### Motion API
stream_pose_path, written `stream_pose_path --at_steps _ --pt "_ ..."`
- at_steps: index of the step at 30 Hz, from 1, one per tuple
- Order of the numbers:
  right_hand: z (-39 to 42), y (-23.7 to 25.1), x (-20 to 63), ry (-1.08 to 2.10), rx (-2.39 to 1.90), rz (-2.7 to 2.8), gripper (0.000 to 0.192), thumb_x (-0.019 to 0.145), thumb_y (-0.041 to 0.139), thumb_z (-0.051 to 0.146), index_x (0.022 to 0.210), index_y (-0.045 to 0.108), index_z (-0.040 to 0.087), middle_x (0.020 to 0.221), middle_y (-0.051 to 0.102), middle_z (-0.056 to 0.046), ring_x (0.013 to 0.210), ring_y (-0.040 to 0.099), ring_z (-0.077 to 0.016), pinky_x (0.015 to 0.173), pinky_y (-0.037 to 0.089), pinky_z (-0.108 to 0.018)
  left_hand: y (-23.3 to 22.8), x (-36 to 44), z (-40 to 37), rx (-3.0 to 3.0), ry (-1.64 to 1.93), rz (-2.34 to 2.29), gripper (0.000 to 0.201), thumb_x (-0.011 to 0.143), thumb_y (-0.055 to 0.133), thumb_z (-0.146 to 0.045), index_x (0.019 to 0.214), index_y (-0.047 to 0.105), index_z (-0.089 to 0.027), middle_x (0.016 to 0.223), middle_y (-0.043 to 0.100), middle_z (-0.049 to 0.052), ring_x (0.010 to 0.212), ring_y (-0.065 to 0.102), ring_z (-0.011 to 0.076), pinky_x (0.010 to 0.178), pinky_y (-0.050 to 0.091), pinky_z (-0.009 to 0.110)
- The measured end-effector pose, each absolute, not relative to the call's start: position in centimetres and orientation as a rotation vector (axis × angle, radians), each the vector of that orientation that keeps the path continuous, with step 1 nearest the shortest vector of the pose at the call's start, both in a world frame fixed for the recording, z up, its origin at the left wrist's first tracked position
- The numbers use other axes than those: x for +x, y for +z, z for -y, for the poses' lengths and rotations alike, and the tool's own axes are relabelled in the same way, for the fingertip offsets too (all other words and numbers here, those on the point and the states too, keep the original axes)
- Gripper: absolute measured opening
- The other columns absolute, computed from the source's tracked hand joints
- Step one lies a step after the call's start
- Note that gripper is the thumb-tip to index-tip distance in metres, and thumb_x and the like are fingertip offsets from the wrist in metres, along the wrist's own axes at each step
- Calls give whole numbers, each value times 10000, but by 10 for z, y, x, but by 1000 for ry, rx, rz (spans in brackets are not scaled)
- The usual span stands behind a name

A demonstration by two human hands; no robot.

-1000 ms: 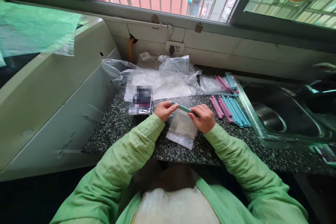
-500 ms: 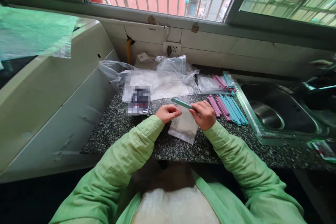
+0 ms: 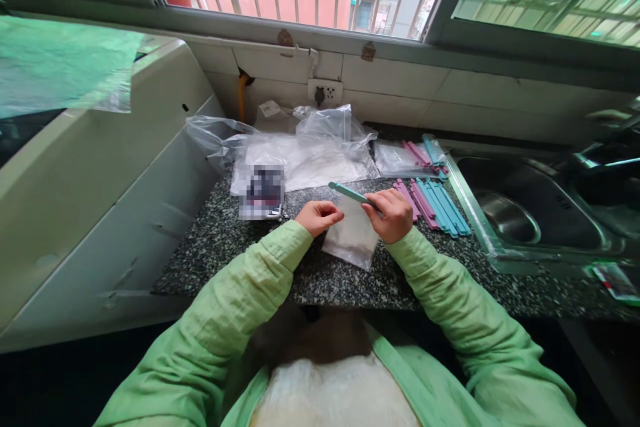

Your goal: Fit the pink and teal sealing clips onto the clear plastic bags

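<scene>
My right hand (image 3: 393, 214) grips one end of a teal plastic clip stick (image 3: 348, 192), which points up and to the left above a small clear plastic bag (image 3: 353, 240) lying on the speckled stone counter (image 3: 240, 243). My left hand (image 3: 318, 217) rests with curled fingers at the bag's left edge, a little below the clip's free end and not touching it. Whether it pinches the bag's edge is hard to tell.
A row of pink and teal clip sticks (image 3: 434, 200) lies right of my right hand; more sit in a clear bag (image 3: 411, 159) behind. Crumpled plastic bags (image 3: 305, 147) fill the back. A phone (image 3: 262, 192) lies left. A steel sink (image 3: 520, 213) is at the right.
My left hand has let go of the clip's left end and dropped to the bag. My right hand has tilted the clip's free end upward.
</scene>
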State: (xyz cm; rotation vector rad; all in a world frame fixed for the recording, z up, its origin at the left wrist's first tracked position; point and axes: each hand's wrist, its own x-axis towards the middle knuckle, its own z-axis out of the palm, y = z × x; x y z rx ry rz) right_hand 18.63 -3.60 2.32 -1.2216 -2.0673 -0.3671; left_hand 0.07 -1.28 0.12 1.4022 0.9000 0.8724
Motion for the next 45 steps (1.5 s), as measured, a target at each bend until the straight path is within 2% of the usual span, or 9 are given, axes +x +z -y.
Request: stream_pose_path --at_steps 30,36,45 --pt "30 22 194 -351 -1279 2010 247 812 465 356 837 635 178 762 656 -61 728 536 -185 671 363 -309 2 1 15 1421 800 -894 431 487 670 -513 512 555 -98 394 402 -59 409 325 36 414 236 188" --pt "29 21 194 -380 -1291 2004 246 810 469 360 824 636 180 753 658 -59 721 537 -185 662 359 -306 1 1 14 1412 804 -893 411 500 670 -496 534 578 -97 423 472 -36 427 380 53 426 276 192" --pt "28 20 193 -408 -1312 1996 238 806 478 359 812 638 183 737 663 -44 707 536 -179 653 357 -297 5 1 15 1372 785 -908 361 493 688 -442 530 577 -101 437 477 -35 441 380 53 444 278 194"
